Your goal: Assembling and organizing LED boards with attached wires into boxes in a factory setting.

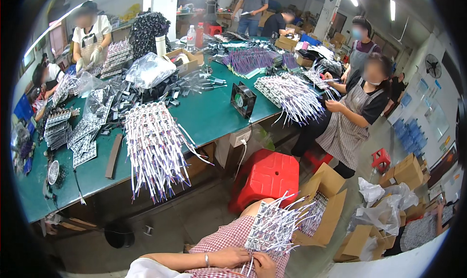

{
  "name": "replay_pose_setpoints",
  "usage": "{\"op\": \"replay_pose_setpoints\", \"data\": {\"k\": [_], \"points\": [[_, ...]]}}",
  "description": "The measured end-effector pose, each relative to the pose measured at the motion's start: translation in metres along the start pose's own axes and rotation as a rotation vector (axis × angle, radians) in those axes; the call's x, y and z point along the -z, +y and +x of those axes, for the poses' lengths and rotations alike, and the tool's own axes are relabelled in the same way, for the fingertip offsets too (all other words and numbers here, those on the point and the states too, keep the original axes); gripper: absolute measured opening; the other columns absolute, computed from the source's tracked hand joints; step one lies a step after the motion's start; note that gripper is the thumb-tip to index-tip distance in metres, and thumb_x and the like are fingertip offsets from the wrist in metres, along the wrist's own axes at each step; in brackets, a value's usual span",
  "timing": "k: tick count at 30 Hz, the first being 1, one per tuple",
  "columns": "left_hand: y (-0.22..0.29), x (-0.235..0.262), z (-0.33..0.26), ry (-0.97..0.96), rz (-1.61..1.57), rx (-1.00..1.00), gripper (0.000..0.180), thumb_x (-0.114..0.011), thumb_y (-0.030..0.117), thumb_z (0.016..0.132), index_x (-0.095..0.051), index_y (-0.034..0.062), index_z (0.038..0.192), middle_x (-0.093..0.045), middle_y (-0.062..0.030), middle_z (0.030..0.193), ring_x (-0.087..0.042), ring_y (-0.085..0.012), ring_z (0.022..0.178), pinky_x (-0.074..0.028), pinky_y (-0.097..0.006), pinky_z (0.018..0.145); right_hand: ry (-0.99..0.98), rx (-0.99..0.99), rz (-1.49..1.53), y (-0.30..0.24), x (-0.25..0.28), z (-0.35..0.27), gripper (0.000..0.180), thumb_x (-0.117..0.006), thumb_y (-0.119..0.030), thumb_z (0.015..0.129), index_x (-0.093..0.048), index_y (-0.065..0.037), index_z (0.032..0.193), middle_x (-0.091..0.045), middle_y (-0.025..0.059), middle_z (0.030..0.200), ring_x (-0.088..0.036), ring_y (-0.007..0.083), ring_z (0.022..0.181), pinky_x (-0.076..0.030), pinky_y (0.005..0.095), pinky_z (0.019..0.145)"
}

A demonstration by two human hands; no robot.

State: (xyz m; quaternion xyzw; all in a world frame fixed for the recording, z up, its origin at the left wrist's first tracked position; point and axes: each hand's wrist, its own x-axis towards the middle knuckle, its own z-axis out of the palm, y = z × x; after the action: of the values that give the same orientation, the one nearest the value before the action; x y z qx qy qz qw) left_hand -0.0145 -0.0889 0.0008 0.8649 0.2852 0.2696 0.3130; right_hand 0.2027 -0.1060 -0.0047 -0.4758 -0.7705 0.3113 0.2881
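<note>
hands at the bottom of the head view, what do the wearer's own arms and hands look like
Both hands are bare, no gloves. The left hand has a thin silvery bracelet at the wrist, and that forearm is bare, coming out of a white sleeve near the lower edge. Only the right hand itself shows; its forearm is cut off by the frame, with no ring or watch that I can make out.

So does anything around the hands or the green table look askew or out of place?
Slightly. The big bundle of wired modules on the green table overhangs the front edge, wires dangling. Both hands, left and right, hold a smaller bundle in the lap; nothing spilled there.
</note>
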Motion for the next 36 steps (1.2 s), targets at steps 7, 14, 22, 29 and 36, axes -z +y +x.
{"op": "replay_pose_setpoints", "data": {"k": [7, 14, 22, 29, 36], "points": [[0.005, 0.002, 0.000, -0.060, 0.110, -0.032, 0.020, -0.060, 0.013, 0.083, -0.061, 0.0011, 0.099, -0.061, -0.0124, 0.093, -0.061, -0.0291, 0.089, -0.051, -0.038, 0.076, -0.051, 0.033, 0.026, -0.003, 0.002, 0.002, 0.021, -0.059, 0.003, 0.086, -0.066, -0.001, 0.105, -0.066, 0.0174, 0.106, -0.064, 0.0360, 0.099, -0.052, 0.0410, 0.086], [0.009, 0.010, 0.004, 0.111, -0.092, 0.209, 0.016, -0.061, 0.010, 0.087, -0.063, 0.0046, 0.101, -0.062, -0.0125, 0.090, -0.063, -0.0315, 0.087, -0.052, -0.043, 0.071, 0.081, -0.096, 0.075, -0.031, 0.016, 0.011, 0.016, -0.057, -0.001, 0.089, -0.065, 0.001, 0.103, -0.065, 0.0185, 0.104, -0.063, 0.0361, 0.099, -0.050, 0.0399, 0.088], [-0.006, 0.028, 0.045, 0.265, -0.044, 0.487, 0.031, -0.063, 0.022, 0.092, -0.062, 0.0050, 0.117, -0.066, -0.0172, 0.106, -0.065, -0.0345, 0.099, -0.053, -0.042, 0.086, 0.468, -0.313, -0.097, -0.024, 0.023, 0.002, 0.025, -0.057, -0.006, 0.091, -0.059, 0.000, 0.116, -0.058, 0.0180, 0.110, -0.059, 0.0328, 0.097, -0.048, 0.0390, 0.087], [-0.002, 0.015, 0.063, 0.068, 0.162, 0.380, 0.026, -0.064, 0.026, 0.090, -0.059, 0.0018, 0.098, -0.064, -0.0146, 0.091, -0.063, -0.0336, 0.092, -0.052, -0.044, 0.079, 0.614, -0.434, -0.039, 0.011, 0.024, 0.002, 0.040, -0.066, -0.005, 0.090, -0.052, 0.003, 0.127, -0.054, 0.0209, 0.122, -0.059, 0.0323, 0.107, -0.050, 0.0394, 0.091], [-0.010, -0.008, 0.066, 0.046, 0.152, 0.296, 0.026, -0.066, 0.024, 0.086, -0.060, 0.0030, 0.101, -0.065, -0.0128, 0.093, -0.064, -0.0305, 0.093, -0.053, -0.042, 0.078, 0.557, -0.524, 0.134, 0.017, 0.033, 0.005, 0.044, -0.067, -0.001, 0.089, -0.050, 0.005, 0.130, -0.056, 0.0204, 0.127, -0.059, 0.0274, 0.112, -0.051, 0.0372, 0.093]]}}
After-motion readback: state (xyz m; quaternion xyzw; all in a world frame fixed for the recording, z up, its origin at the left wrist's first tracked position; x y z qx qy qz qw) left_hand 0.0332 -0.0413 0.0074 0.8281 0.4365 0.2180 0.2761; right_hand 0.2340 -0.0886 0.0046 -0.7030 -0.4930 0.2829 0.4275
